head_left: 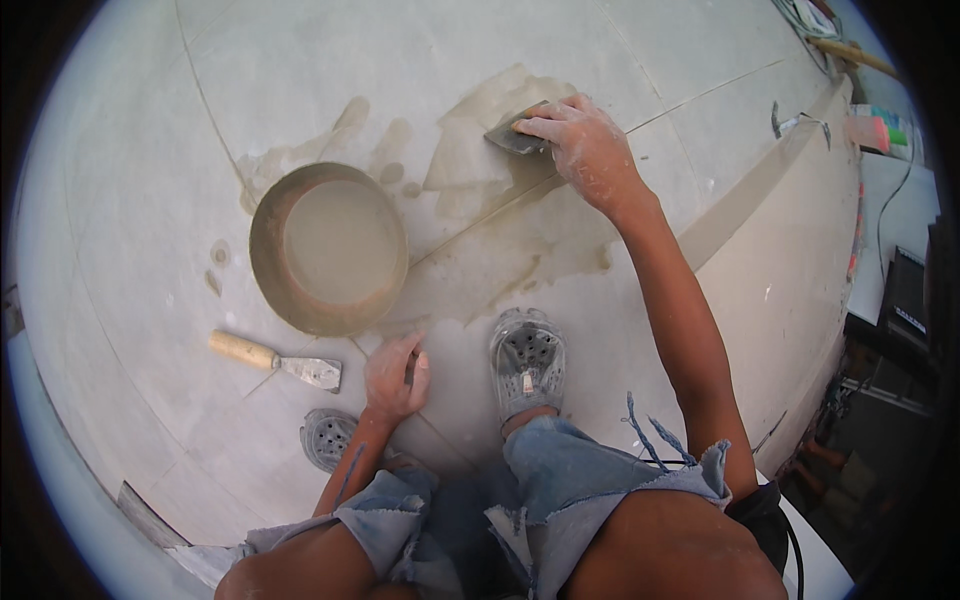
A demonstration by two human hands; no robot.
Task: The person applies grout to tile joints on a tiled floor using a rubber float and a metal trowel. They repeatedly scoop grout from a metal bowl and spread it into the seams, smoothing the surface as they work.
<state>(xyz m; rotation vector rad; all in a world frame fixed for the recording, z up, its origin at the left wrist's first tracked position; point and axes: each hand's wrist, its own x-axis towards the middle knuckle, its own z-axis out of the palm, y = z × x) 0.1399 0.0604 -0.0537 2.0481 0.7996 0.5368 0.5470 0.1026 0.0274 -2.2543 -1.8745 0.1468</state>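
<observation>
My right hand point(590, 150) grips a dark flat scraper point(516, 133). The scraper lies against the tiled floor, at the upper edge of a wet smear of grey-beige grout point(490, 110) that runs over a tile joint. My left hand point(397, 375) is held low between my feet, just below a round pan point(262, 250). Its fingers are curled in, and I see nothing in them. Smooth, liquid grey grout point(342, 240) fills the bottom of the pan. Left of that hand rests a putty knife point(275, 360) with a wooden handle and a smeared metal blade.
My grey clogs point(528, 360) stand on the tiles near the grout smear. At the right, a pale raised edge point(770, 200) carries a hammer-like metal tool point(800, 124). Beyond it are a pink cup point(868, 133), a black box point(905, 292) and cables. Grout drops dot the floor around the pan.
</observation>
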